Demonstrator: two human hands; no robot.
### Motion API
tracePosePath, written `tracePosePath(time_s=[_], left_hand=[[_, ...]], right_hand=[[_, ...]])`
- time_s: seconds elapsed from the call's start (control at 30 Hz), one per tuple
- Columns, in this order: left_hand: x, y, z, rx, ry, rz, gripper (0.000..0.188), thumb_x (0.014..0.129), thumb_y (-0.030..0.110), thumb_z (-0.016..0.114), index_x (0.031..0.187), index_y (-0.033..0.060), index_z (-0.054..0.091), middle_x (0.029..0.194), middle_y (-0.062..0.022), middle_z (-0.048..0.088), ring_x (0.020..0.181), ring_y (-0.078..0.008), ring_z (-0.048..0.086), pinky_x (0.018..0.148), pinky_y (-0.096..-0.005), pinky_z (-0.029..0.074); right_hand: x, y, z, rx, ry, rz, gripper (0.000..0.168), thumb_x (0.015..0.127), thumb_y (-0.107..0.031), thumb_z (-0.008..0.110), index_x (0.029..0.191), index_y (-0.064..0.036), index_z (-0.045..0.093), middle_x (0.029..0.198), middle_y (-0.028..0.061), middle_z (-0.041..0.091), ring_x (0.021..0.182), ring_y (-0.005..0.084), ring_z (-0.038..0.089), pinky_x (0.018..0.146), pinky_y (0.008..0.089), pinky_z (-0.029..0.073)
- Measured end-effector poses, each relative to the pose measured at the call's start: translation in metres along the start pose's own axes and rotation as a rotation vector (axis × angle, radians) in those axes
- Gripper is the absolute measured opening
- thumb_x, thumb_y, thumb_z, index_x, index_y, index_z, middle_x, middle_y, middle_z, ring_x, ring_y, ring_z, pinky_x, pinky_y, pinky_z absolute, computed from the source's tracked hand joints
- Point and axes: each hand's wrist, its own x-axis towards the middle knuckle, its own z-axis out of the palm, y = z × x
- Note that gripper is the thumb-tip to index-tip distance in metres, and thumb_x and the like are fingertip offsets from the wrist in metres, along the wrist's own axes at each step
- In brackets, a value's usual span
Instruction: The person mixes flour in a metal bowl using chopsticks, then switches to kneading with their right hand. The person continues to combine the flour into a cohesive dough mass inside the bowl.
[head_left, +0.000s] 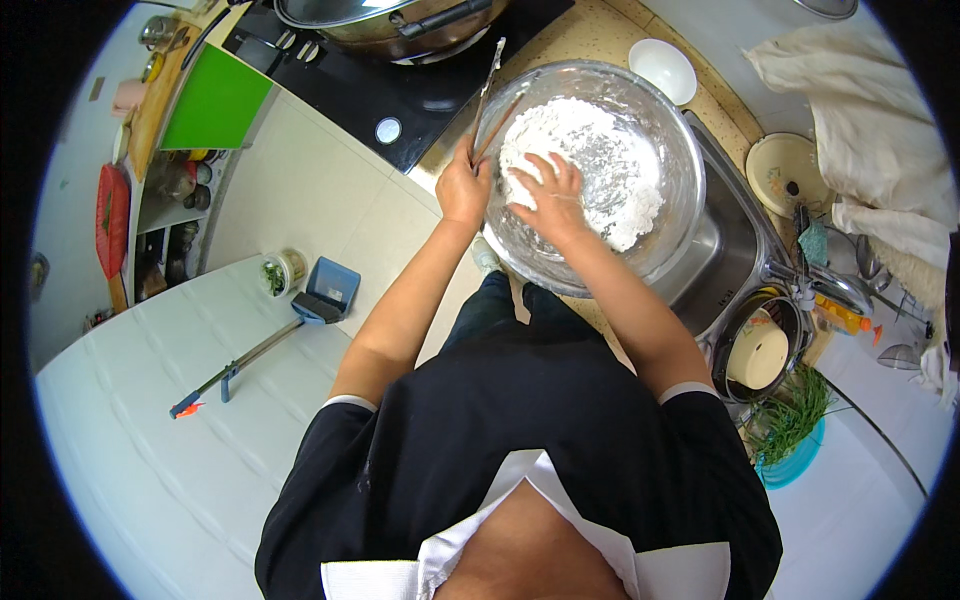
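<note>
A large metal basin (679, 161) is in front of me, partly over the sink's edge. White flour (626, 161), crumbly and clumped in places, covers much of its bottom. My left hand (461, 187) is closed around a pair of chopsticks (484, 101) at the basin's left rim; they point up and away, and one has white paste on its tip. My right hand (553, 199) reaches into the basin with its fingers spread on the flour. Its fingertips are partly in the flour, and it grips nothing that I can see.
A black cooktop (337, 97) bears a large lidded pan (375, 37) at the upper left. Behind the basin stands a white bowl (664, 71). To the right are the steel sink (709, 262), its faucet (825, 285), a pot (724, 360) and green stalks (795, 412) in a blue basin.
</note>
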Motion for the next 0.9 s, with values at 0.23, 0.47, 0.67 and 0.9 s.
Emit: tracePosePath(time_s=[0.23, 0.47, 0.67, 0.9], left_hand=[[0.003, -0.011, 0.005, -0.051, -0.005, -0.020, 0.046, 0.080, 0.018, 0.062, 0.121, 0.0006, 0.053, 0.094, -0.0207, 0.065, 0.082, -0.0352, 0.064, 0.071, -0.0393, 0.050], [0.001, -0.012, 0.015, -0.290, 0.105, -0.045, 0.038, 0.080, 0.013, 0.062, 0.117, 0.0062, 0.057, 0.091, -0.0194, 0.066, 0.081, -0.0348, 0.064, 0.071, -0.0387, 0.050], [0.001, -0.003, 0.003, -0.170, 0.018, -0.078, 0.041, 0.080, 0.015, 0.062, 0.120, 0.0073, 0.055, 0.089, -0.0187, 0.066, 0.076, -0.0356, 0.064, 0.068, -0.0399, 0.050], [0.002, -0.019, 0.007, -0.163, 0.011, -0.034, 0.044, 0.080, 0.016, 0.062, 0.122, 0.0059, 0.053, 0.090, -0.0198, 0.066, 0.076, -0.0359, 0.064, 0.068, -0.0396, 0.050]], right_hand=[[0.084, 0.058, 0.000, -0.247, -0.119, 0.010, 0.041, 0.072, -0.037, 0.070, 0.112, -0.029, 0.062, 0.134, -0.0007, 0.044, 0.133, 0.0234, 0.028, 0.108, 0.0574, 0.012], [0.001, 0.112, -0.029, -0.254, -0.065, 0.211, 0.049, 0.075, -0.046, 0.066, 0.121, -0.028, 0.057, 0.137, 0.0022, 0.039, 0.128, 0.0357, 0.029, 0.099, 0.0573, 0.028], [-0.022, -0.005, -0.008, -0.049, -0.224, 0.008, 0.060, 0.069, -0.046, 0.070, 0.123, -0.026, 0.054, 0.141, 0.0057, 0.032, 0.131, 0.0352, 0.025, 0.101, 0.0626, 0.022], [0.067, 0.055, -0.002, -0.321, -0.193, 0.042, 0.060, 0.073, -0.045, 0.069, 0.128, -0.034, 0.050, 0.139, 0.0007, 0.041, 0.135, 0.0247, 0.026, 0.109, 0.0579, 0.010]])
